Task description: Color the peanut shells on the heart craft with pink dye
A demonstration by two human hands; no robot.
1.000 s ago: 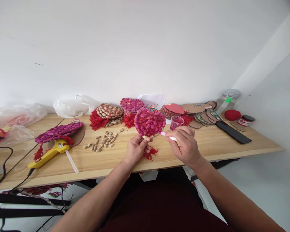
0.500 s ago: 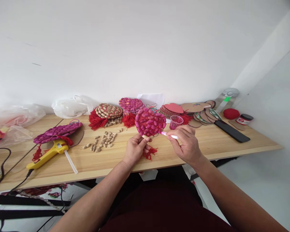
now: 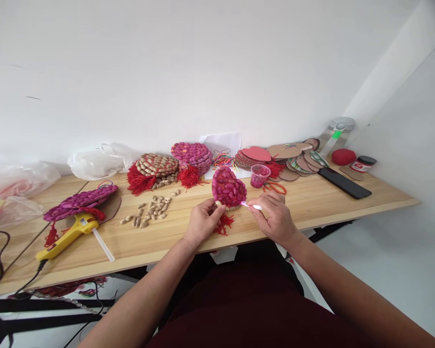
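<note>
My left hand (image 3: 205, 220) grips the lower left edge of a disc covered in peanuts (image 3: 229, 187), most of them painted magenta, with a few bare ones along the bottom. A red yarn tassel (image 3: 224, 224) hangs below the disc. In my right hand (image 3: 277, 217) is a white-handled paintbrush (image 3: 254, 207), its pink tip touching the disc's lower right edge. Just behind that hand stands a clear plastic cup (image 3: 260, 176) with magenta paint inside. Orange-handled scissors (image 3: 275, 188) lie beside the cup.
Loose peanuts (image 3: 154, 211) lie left of my hands. Farther left, a yellow glue gun (image 3: 67, 236) rests by a magenta peanut disc (image 3: 81, 200). Finished discs (image 3: 193, 155) stand along the wall. Cardboard shapes (image 3: 286, 152), a black phone-like slab (image 3: 344, 183) and a jar (image 3: 363, 164) are at right.
The disc has turned and tilted in my left hand and sits slightly lower. The brush has stayed at its right edge. The scissors have come into view as the camera shifted.
</note>
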